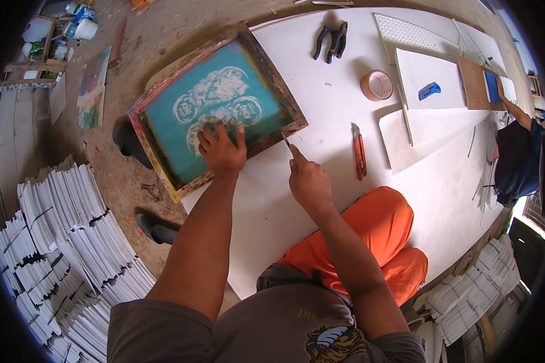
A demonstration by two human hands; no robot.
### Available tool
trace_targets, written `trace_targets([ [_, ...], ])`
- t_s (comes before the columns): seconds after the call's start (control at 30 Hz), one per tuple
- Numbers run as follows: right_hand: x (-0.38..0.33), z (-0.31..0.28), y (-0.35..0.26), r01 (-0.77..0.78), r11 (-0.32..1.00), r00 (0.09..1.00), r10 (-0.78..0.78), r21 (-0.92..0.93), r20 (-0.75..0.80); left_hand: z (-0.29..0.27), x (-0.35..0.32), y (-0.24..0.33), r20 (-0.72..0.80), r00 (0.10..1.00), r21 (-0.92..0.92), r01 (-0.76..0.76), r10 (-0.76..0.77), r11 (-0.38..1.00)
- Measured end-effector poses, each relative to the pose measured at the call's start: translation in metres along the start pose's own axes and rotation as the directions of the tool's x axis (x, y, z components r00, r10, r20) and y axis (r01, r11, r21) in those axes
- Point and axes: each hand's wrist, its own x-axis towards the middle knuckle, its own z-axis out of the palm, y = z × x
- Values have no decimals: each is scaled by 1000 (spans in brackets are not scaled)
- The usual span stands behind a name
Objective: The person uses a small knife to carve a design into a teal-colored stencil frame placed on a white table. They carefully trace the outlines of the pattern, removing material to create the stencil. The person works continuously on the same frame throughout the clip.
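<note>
A screen-printing frame (276, 80) with dark wooden sides lies tilted at the left end of a white table, its teal mesh (167, 138) marked with pale designs. My left hand (223, 150) rests on the mesh, palm down and fingers spread. In my right hand (309, 181) is a small thin-bladed tool (286, 138), index finger stretched along it. Its tip is at the frame's near right corner; whether it touches the wood I cannot tell. Most of its handle is hidden by my fingers.
On the white table (266, 236) are pliers (331, 42), a tape roll (376, 85), a red-handled cutter (359, 152), a blue utility knife (429, 91) and white boards (427, 121). Bundled white sheets (79, 236) stand at lower left. Another person (521, 157) is at far right.
</note>
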Motion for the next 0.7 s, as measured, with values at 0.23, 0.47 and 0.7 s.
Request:
trace_targets([
  [0.23,1,0,0,41,997,998,-37,67,-59,1,2,0,12,1000,15,5,-6,1000],
  [0.47,1,-9,-15,-36,997,999,38,-72,23,-4,0,1,13,1000,-7,2,-2,1000],
  [0.7,4,-10,-29,-78,997,994,77,13,75,-2,-2,1,-45,998,25,-39,40,999],
])
